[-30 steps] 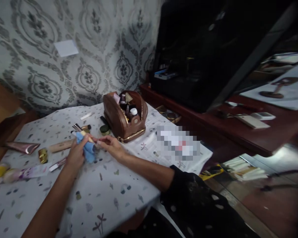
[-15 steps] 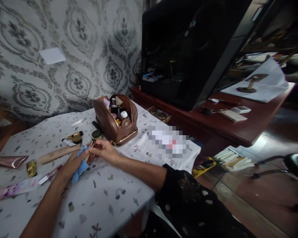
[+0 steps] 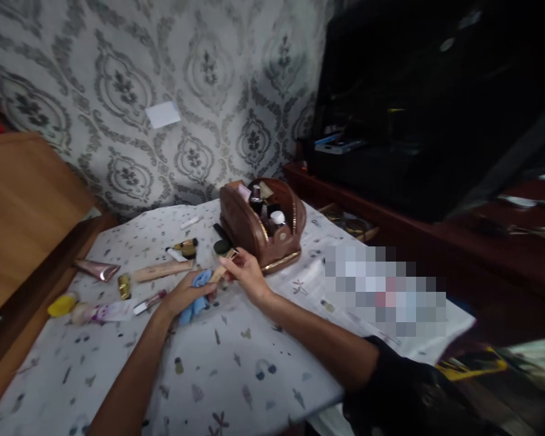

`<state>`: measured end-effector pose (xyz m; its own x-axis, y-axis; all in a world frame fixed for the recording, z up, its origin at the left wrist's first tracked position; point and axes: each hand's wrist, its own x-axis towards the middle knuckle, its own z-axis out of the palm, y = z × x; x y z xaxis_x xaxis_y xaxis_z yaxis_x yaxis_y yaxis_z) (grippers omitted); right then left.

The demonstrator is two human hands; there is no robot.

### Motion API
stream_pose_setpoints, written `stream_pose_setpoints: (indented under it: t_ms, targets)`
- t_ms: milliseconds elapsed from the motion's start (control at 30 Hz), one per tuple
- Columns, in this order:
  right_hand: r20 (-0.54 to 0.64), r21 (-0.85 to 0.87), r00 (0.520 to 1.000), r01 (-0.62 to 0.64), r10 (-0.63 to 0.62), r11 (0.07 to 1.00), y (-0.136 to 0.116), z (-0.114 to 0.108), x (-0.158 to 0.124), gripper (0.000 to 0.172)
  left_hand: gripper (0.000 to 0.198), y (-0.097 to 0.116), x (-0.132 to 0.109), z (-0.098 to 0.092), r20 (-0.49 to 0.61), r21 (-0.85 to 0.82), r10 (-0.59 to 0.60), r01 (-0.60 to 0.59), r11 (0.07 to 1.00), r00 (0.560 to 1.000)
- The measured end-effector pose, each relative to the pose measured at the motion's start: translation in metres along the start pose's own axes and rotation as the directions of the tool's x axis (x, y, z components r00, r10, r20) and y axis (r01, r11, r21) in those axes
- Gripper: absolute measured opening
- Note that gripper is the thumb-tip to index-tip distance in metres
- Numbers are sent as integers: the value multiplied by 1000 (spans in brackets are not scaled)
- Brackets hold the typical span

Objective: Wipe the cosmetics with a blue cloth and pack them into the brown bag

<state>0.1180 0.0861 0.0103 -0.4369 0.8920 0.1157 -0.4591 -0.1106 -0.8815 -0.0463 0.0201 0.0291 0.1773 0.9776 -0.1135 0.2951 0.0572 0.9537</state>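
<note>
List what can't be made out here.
Head view only.
Tan stick, pinched by the right hand against the blue cloth in the left hand: blurred, partly covered by fingers; kind unclear.
Brown pouch contents: small, dim.
Patch on the tablecloth: pixelated.
Black unit at right: too dark, cut off by the edge.

A brown cosmetic bag [image 3: 247, 225] is blocking the way just beyond the right hand [image 3: 249, 278]; scattered tubes [image 3: 161, 270] are crowding the left; the near tablecloth [image 3: 236, 387] is lying bare.
</note>
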Motion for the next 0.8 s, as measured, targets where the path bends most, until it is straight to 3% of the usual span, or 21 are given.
stream_pose_setpoints:
  t_ms: [100,233,367,567,800]
  targets:
    - [20,69,999,-52,51,996,0,-3,0,48,47,-5,1,-3,28,-32,6,-5,999,1000]
    - [24,150,993,-115,113,982,-3,-4,0,48,54,-11,2,-2,-23,-69,-37,35,997,999]
    - [57,127,988,-147,141,981,-3,-2,-3,42,58,-11,1,3,-37,-89,-64,60,994,997]
    - [48,52,982,-188,185,981,6,-3,-5,48,44,-9,0,9,48,-228,-9,19,973,999]
    - [77,75,983,-170,165,983,2,-2,-6,48,52,-9,1,11,29,-200,-24,30,979,999]
